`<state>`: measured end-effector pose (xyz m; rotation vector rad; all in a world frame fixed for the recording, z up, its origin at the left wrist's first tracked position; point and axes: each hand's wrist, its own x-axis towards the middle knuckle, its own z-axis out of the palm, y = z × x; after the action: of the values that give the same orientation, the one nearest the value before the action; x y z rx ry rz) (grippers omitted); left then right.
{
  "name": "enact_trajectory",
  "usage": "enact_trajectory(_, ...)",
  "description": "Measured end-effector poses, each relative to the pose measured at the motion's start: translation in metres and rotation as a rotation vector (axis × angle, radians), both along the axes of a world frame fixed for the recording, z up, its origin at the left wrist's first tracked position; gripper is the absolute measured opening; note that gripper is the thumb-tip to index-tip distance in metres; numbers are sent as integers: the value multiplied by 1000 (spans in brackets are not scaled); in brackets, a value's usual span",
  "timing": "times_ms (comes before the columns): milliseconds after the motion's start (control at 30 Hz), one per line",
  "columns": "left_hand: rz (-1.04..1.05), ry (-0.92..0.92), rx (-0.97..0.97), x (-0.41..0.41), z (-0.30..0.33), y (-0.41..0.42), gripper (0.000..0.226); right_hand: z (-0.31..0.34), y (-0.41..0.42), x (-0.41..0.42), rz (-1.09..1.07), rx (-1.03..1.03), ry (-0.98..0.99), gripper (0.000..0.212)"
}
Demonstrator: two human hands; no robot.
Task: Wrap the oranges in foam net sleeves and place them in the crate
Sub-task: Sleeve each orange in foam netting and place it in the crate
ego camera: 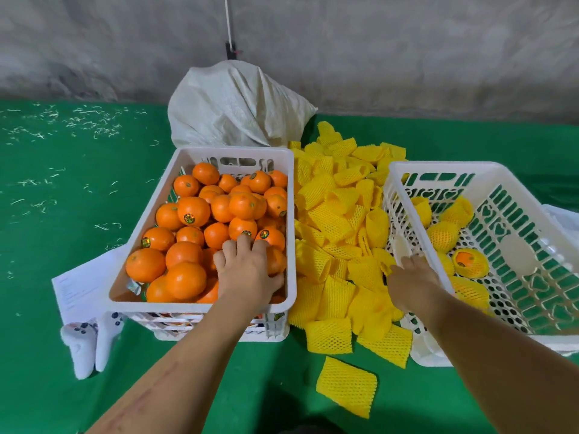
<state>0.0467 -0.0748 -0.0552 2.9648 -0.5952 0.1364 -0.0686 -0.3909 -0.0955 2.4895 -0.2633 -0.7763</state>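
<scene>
Left hand [247, 270] grips an orange [275, 260] (sticker unreadable); right hand [410, 278] pinches a sleeve [365, 272].

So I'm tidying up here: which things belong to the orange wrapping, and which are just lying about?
Job: left hand, right hand, loose oranges, full crate, foam sleeves, wrapped oranges, receiving crate.
Lying about: white sack, paper sheet, white socks.

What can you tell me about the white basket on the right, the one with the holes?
The white slotted plastic crate on the right sits slightly tilted on the green surface, beside the heap of yellow foam net sleeves. Its walls and floor are pierced with slots and round holes. It holds a few oranges wrapped in yellow net. The right hand reaches over its near-left rim.
</scene>
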Motion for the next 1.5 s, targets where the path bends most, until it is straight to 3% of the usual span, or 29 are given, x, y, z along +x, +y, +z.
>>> enact_trajectory(133,0,65,-490,-10,1,18,72,-24,10,-6,-322,324,-279,43)
enact_trajectory(267,-133,234,-850,-19,8,23,68,-37,1,-5,-445,338,-262,50)
enact_trajectory(367,-195,350,-991,-29,14,16,66,-39,2,3,-493,325,-258,47)
enact_trajectory(533,-245,420,-972,-27,9,16,66,-32,8,6,-524,289,-343,14)
enact_trajectory(633,-229,449,-976,-28,9,14,67,-20,25,13,-592,451,-649,8)
enact_trajectory(667,-228,438,-973,-28,9,14,71,-15,34,14,-606,516,-779,16)
enact_trajectory(733,-230,417,-968,-26,10,12,76,-3,54,14,-516,648,-1084,31)
enact_trajectory(800,-244,391,-948,-26,11,11,71,13,74,8,-368,817,-1388,20)
enact_trajectory(833,-247,392,-953,-27,12,11,68,23,84,3,-384,951,-1492,11)
enact_trajectory(933,-199,546,-1180,-33,22,2,58,46,113,-1,-621,1375,-1627,20)
enact_trajectory(1000,-160,715,-1379,-40,29,-11,55,52,129,5,-734,1568,-1615,23)
enact_trajectory(1067,-141,785,-1433,-45,29,-20,47,54,142,12,-806,1703,-1501,25)
enact_trajectory(1167,-167,789,-1410,-44,28,-20,39,46,141,22,-821,1535,-1219,34)
enact_trajectory(1267,-151,787,-1362,-39,26,-12,48,26,138,22,-909,1451,-850,56)
enact_trajectory(1400,-148,745,-1312,-37,21,-15,48,-1,141,21,-843,1371,-636,70)
enact_trajectory(1500,-141,730,-1295,-37,20,-20,53,-17,142,23,-633,1153,-540,83)
